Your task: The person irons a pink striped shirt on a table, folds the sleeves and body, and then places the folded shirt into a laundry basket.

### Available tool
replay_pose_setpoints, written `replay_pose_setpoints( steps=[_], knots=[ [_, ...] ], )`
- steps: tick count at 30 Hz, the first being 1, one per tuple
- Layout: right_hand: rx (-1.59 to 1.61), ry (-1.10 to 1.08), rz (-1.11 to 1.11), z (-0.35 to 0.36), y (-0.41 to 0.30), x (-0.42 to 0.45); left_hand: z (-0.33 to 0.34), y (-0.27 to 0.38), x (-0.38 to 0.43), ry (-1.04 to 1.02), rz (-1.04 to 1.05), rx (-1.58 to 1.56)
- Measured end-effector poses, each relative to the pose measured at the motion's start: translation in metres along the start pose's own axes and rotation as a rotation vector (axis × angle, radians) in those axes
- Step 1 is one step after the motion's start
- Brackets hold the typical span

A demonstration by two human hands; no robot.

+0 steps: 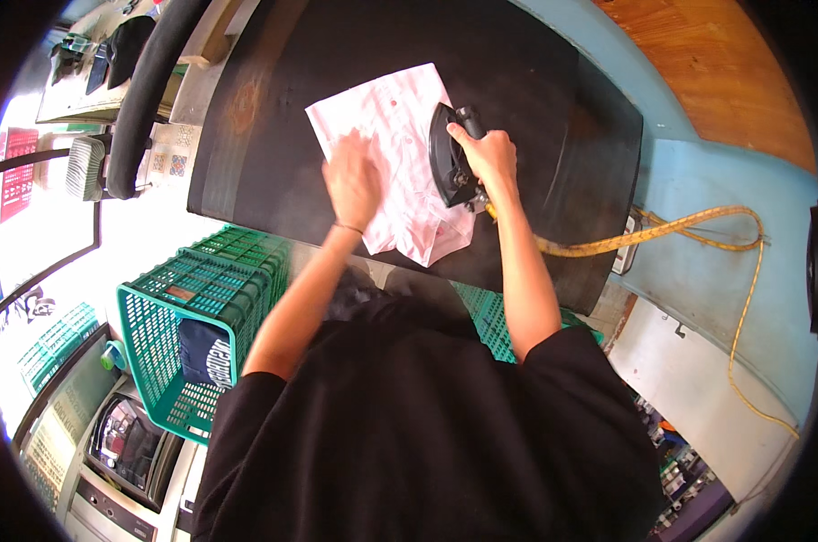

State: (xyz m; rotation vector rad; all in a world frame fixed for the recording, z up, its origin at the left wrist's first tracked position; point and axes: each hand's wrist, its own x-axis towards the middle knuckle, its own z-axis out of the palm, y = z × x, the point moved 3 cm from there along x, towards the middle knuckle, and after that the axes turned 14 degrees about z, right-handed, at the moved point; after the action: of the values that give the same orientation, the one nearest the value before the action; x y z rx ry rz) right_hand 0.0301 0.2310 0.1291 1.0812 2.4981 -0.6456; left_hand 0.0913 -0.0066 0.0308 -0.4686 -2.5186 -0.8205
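Observation:
A light pink buttoned garment (407, 179), creased towards its near end, lies on a black-covered ironing table (517, 61). My right hand (491, 157) is closed around the handle of a black iron (449, 159). The iron is tipped on its side at the garment's right edge, its nose pointing away from me. From its rear runs a yellow hose (585, 245). Over the garment's left part is my left hand (353, 179), blurred, with a thin band at the wrist. Its fingers are too blurred to tell whether they pinch the cloth.
Green plastic crates (199, 278) stand below the table's left edge; one holds a dark blue cloth item (206, 352) bearing writing. The hose loops by a light blue wall (714, 176) at the right. A padded black bar (145, 101) juts in at the upper left.

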Motion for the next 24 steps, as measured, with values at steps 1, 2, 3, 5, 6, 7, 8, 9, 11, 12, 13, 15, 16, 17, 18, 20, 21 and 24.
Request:
replay_pose_setpoints(
  steps=[1,2,3,5,6,7,8,9,11,12,13,15,16,17,18,20,21,24],
  knots=[
    [-0.048,-0.027,0.009,-0.001,-0.002,0.011,0.008,0.027,-0.007,-0.117,0.009,-0.021],
    [-0.045,-0.026,0.002,0.001,0.001,0.022,0.016,0.049,-0.014,-0.242,0.025,0.012],
    [-0.078,-0.016,-0.023,0.004,0.009,0.033,0.024,0.059,-0.025,-0.310,0.077,0.065],
    [-0.120,-0.020,-0.063,0.003,0.018,0.036,0.035,0.055,-0.049,-0.375,0.055,0.136],
    [-0.109,0.011,-0.054,-0.004,0.019,0.035,0.031,0.054,-0.050,-0.377,0.051,0.144],
    [-0.098,0.044,-0.043,-0.009,0.022,0.035,0.027,0.055,-0.049,-0.346,0.081,0.152],
    [-0.065,0.049,-0.009,-0.012,0.028,0.042,0.024,0.057,-0.048,-0.316,0.113,0.161],
    [-0.044,0.042,-0.005,-0.018,0.030,0.044,0.022,0.057,-0.044,-0.311,0.115,0.174],
    [-0.041,0.054,0.006,-0.025,0.035,0.045,0.017,0.055,-0.034,-0.216,0.051,0.088],
    [-0.038,0.048,0.001,-0.025,0.038,0.043,0.017,0.058,-0.028,-0.102,-0.002,0.090],
    [-0.048,0.021,-0.038,-0.024,0.042,0.043,0.021,0.066,-0.022,-0.103,-0.003,0.092],
    [-0.081,0.025,-0.097,-0.018,0.055,0.045,0.033,0.074,-0.014,-0.244,-0.376,0.194],
    [-0.090,0.030,-0.108,-0.016,0.058,0.045,0.037,0.075,-0.014,-0.162,-0.426,0.165],
    [-0.099,0.034,-0.118,-0.017,0.062,0.046,0.042,0.075,-0.014,-0.151,-0.423,0.176],
    [-0.094,0.079,-0.122,-0.024,0.065,0.050,0.048,0.075,-0.015,-0.145,-0.477,0.171],
    [-0.072,0.139,-0.119,-0.034,0.074,0.062,0.055,0.071,-0.020,-0.138,-0.580,0.141],
    [-0.046,0.211,-0.108,-0.037,0.086,0.078,0.056,0.074,-0.017,-0.139,-0.569,0.141],
    [-0.158,0.998,-0.459,-0.051,0.080,0.063,0.050,0.071,-0.015,-0.130,-0.588,0.146]
  ],
)
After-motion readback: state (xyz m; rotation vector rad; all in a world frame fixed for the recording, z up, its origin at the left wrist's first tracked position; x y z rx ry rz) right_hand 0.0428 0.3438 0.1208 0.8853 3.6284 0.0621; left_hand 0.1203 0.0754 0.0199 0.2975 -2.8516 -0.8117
